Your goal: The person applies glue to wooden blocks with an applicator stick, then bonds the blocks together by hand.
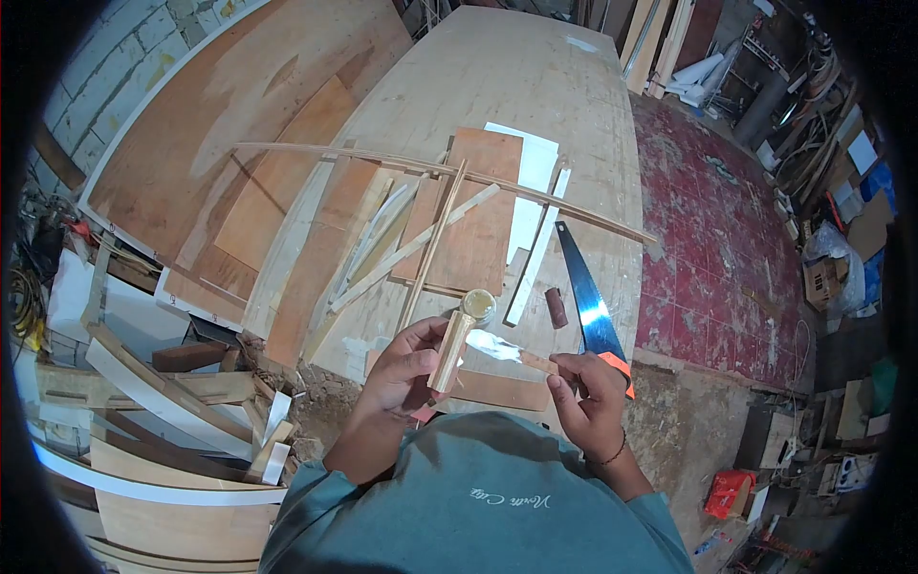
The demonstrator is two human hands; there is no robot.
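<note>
My left hand is wrapped around a short wooden block, held upright with a grooved face showing. In my right hand is a wooden-handled brush, its pale, whitish end pointing left toward the block. That end is washed out by glare. Just beyond the block stands a small round jar with something yellowish inside. A handsaw with an orange handle lies just past my right hand. Near the saw is a small reddish-brown cylinder.
A large plywood sheet forms the work surface. On it lie a brown board, a long thin strip running across, a white-edged bar and several other strips. Curved wooden pieces are stacked at left. Red tiled floor lies at right.
</note>
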